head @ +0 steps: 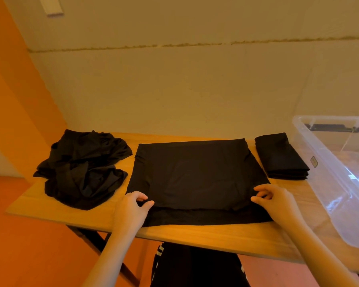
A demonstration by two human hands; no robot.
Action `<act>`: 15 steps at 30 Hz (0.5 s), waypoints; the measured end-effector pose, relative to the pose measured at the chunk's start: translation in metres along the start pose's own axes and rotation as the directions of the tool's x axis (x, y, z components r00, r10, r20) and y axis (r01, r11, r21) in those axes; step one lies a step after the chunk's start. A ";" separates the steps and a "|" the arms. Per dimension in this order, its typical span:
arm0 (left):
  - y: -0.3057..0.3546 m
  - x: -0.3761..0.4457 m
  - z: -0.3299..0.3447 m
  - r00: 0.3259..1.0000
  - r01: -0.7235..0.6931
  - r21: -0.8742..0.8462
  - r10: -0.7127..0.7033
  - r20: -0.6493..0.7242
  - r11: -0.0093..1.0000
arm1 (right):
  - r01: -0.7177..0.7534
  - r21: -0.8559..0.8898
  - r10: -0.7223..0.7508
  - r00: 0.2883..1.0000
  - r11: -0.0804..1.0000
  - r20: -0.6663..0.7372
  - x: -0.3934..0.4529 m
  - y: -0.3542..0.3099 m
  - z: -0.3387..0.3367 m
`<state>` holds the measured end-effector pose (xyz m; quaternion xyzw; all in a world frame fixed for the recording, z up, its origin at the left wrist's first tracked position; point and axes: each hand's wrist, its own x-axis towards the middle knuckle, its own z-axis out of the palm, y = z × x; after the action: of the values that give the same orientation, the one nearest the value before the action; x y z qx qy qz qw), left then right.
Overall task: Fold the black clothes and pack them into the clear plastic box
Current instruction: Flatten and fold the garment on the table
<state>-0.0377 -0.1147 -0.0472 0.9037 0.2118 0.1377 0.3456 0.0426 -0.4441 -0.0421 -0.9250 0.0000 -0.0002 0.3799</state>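
Warm, dim orange light; wide-angle bending at soft edges.

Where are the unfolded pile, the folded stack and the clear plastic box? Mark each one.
unfolded pile [82, 169], head view, middle of the crumpled heap.
folded stack [281, 155], head view, its top face.
clear plastic box [327, 170], head view, its near side wall.

A wooden table [205, 235] fills the lower half of the frame. On it lie a crumpled pile of black clothes [81, 168] at the left, a flat black garment [197, 179] in the centre, a folded black stack [281, 155] to its right, and a clear plastic box [327, 168] at the right edge.
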 end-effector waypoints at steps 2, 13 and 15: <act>0.001 0.002 0.003 1.000 0.019 0.046 -0.019 -0.011 0.999 | -0.029 -0.061 0.030 0.999 0.998 0.010 0.001 0.002 0.001; 0.007 0.005 -0.004 0.996 -0.085 -0.168 0.083 -0.023 0.982 | 0.040 0.113 -0.041 0.999 0.993 0.007 -0.006 -0.002 -0.009; 0.008 0.004 -0.006 0.998 -0.063 -0.246 0.063 -0.005 0.967 | 0.046 0.160 -0.046 0.999 0.986 -0.004 -0.006 -0.003 -0.010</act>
<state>-0.0346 -0.1149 -0.0372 0.8604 0.1638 0.1726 0.4506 0.0362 -0.4486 -0.0326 -0.8912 -0.0212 -0.0092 0.4530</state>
